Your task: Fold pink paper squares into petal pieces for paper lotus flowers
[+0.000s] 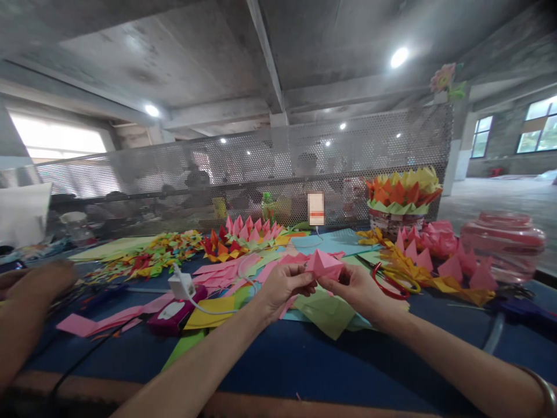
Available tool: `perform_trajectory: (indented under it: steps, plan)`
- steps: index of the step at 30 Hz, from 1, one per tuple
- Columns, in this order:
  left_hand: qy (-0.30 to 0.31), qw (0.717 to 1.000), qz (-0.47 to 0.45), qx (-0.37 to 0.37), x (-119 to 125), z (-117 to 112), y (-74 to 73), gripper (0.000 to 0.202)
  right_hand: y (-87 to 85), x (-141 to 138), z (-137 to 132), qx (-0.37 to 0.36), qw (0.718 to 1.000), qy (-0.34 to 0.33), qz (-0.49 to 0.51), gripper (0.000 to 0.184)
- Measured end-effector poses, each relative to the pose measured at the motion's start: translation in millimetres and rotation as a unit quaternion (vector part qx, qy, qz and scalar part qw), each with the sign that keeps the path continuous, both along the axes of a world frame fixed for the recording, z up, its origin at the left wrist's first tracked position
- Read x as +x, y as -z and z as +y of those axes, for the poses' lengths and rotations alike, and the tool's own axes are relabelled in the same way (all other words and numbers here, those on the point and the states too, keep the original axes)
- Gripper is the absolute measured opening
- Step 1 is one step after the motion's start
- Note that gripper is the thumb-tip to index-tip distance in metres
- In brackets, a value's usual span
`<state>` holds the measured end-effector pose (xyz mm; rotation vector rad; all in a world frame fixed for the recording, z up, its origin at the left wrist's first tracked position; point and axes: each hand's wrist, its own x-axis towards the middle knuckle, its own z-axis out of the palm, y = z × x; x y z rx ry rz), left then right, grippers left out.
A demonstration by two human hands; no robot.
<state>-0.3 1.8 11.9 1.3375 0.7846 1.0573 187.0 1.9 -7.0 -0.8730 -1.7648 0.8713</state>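
Note:
Between my two hands is a folded pink paper petal (322,265), its pointed tip upward, held above the table. My left hand (289,284) pinches its left side between thumb and fingers. On the right edge, my right hand (354,285) grips it with the thumb in front; some fingertips are hidden behind the paper. Below the hands lie green paper sheets (331,316), with pink paper strips (221,270) to the left. Red-handled scissors (387,284) rest just right of my right hand.
A co-worker's arm (39,296) reaches in at left. A purple power socket (176,310) with a white charger (181,285) sits near my left forearm. Folded paper flowers (404,194), a pink plastic jar (502,247) and a perforated metal divider (261,157) stand beyond.

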Motion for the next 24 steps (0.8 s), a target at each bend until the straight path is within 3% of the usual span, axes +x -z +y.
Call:
perform_trajectory:
  steps: [6, 13, 24]
  plan:
    - [-0.023, 1.0, 0.013, -0.002, -2.5, 4.4, 2.1, 0.031, 9.5, 2.0, 10.2, -0.007, 1.0, -0.006, -0.008, 0.042]
    - [-0.013, 1.0, 0.007, 0.0, -2.4, 1.8, -0.7, 0.031, 2.3, 0.6, 2.7, -0.009, 1.0, -0.028, -0.002, 0.034]
    - [0.013, 0.999, 0.037, 0.016, -1.7, 5.0, 3.5, 0.039, 6.2, 0.1, 5.9, -0.014, 0.999, -0.037, -0.008, 0.03]
